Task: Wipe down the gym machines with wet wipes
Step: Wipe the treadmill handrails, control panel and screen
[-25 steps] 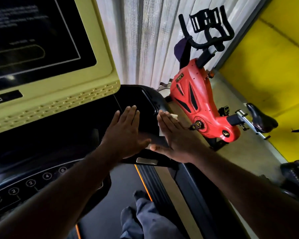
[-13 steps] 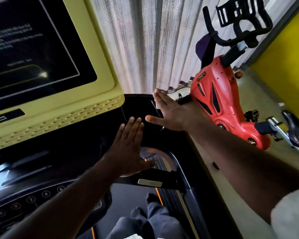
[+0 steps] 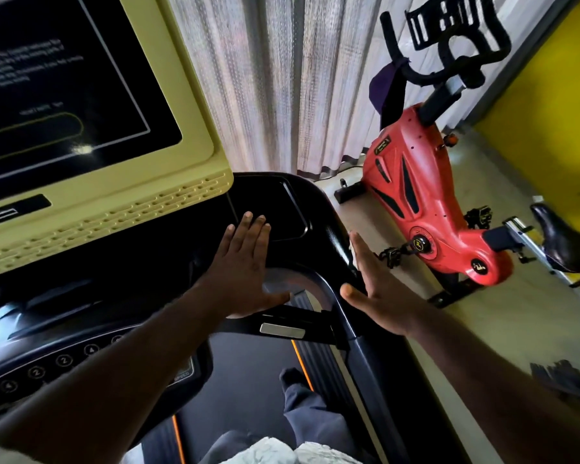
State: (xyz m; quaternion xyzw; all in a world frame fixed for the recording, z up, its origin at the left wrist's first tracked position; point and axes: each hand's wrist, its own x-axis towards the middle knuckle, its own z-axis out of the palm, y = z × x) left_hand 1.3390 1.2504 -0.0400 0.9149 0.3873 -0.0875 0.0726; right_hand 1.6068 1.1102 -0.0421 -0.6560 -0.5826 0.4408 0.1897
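The left hand [image 3: 245, 266] is lying flat, fingers straight, on the treadmill console [image 3: 282, 202]. The right hand [image 3: 379, 289] is pressing open-palmed along the right handrail [image 3: 332, 236], with no wet wipe showing. This rigid, glossy plastic likely wants firm, flat strokes.

White pleated curtain [image 3: 282, 78] hangs at back, hem reaching pale floor [image 3: 533, 316]. Yellow wall [image 3: 549, 112] at right. Purple cloth [image 3: 384, 85] in front of curtain, upper right. Dark object [image 3: 563, 380] low at right edge, unclear.

Round buttons [image 3: 64, 360] on the treadmill console [image 3: 121, 296] read 4, 2, 2, 4 (screen [image 3: 64, 78] text too blurred to read).
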